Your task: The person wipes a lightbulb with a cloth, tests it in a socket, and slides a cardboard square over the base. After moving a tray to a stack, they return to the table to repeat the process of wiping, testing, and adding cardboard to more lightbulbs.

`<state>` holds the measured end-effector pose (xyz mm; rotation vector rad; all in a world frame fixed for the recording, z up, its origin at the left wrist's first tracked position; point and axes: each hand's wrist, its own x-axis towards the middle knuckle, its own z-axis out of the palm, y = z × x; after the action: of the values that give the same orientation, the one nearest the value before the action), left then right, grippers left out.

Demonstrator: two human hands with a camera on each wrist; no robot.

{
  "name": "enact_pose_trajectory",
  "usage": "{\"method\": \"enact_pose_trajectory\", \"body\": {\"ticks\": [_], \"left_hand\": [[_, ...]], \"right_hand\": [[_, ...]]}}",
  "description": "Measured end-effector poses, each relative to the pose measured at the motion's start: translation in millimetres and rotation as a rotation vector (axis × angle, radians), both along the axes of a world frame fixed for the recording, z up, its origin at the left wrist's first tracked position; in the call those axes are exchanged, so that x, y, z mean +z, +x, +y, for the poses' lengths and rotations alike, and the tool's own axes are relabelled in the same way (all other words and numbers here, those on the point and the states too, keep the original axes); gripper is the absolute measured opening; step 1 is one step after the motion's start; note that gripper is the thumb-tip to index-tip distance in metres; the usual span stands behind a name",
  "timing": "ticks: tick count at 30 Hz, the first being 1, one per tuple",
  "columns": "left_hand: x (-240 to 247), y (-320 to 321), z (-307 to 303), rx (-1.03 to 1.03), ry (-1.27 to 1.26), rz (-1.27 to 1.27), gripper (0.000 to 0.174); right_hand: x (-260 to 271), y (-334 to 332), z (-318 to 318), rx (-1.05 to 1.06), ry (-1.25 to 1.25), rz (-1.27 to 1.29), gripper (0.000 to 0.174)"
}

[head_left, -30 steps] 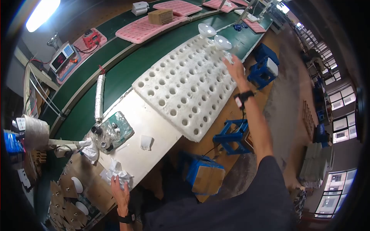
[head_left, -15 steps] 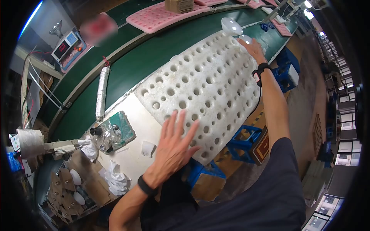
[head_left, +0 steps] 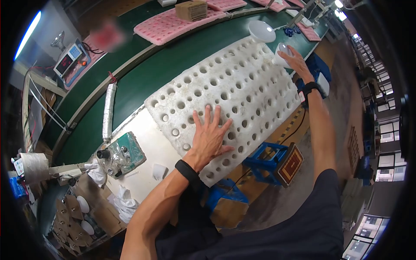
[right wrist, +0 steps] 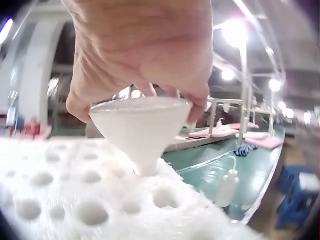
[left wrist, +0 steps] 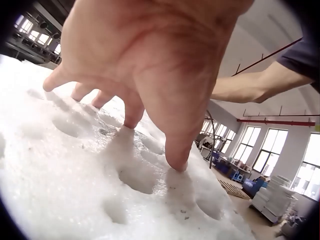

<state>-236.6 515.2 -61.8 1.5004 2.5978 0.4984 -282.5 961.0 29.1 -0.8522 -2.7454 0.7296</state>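
Observation:
A white foam board (head_left: 203, 91) full of round holes lies across the bench edge. My left hand (head_left: 209, 136) is spread on its near part; in the left wrist view the fingertips of the left hand (left wrist: 145, 65) touch the foam. At the far corner my right hand (head_left: 298, 64) grips a white cone-shaped lamp (head_left: 281, 55) by its rim. The right wrist view shows the right hand (right wrist: 142, 55) above the lamp (right wrist: 142, 125), whose narrow end meets a hole in the board. A second white lamp (head_left: 261, 31) stands in the board beside it.
Behind the board runs a green belt (head_left: 130, 93) with pink foam trays (head_left: 173, 24). A tester with a display (head_left: 67, 63) stands far left. Near left are a wrapped fixture (head_left: 125, 154), white cloth (head_left: 125, 203) and cardboard pieces (head_left: 71, 216). Blue stools (head_left: 264, 162) stand below the board.
My left hand has moved from the white cloth up and right onto the foam board. My right hand has shifted from the board's far edge to the nearer lamp's rim.

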Motion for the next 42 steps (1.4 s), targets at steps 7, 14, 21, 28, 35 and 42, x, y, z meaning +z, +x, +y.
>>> {"method": "enact_pose_trajectory", "body": {"ticks": [7,14,21,28,35,42], "left_hand": [[3,-4,5,-0.014,0.003,-0.01,0.082],[3,6,7,0.039,0.031,-0.002,0.08],[80,25,-83,0.255,0.869,-0.829,0.065],[114,83,-241,0.377,0.934,-0.946,0.041],[83,139,-337,0.525,1.257,-1.497,0.157],[67,186,-440,0.735,1.292,-1.081,0.156]], "right_hand": [[-22,22,-34,0.417,0.698,-0.053,0.099],[16,70,-73,0.033,-1.014,0.634,0.073],[-10,143,-273,0.166,-1.467,0.614,0.09],[-2,145,-460,0.423,-1.821,0.345,0.114],[-52,188,-584,0.384,-2.108,0.154,0.097],[-109,184,-691,0.616,-1.796,0.134,0.058]]}}
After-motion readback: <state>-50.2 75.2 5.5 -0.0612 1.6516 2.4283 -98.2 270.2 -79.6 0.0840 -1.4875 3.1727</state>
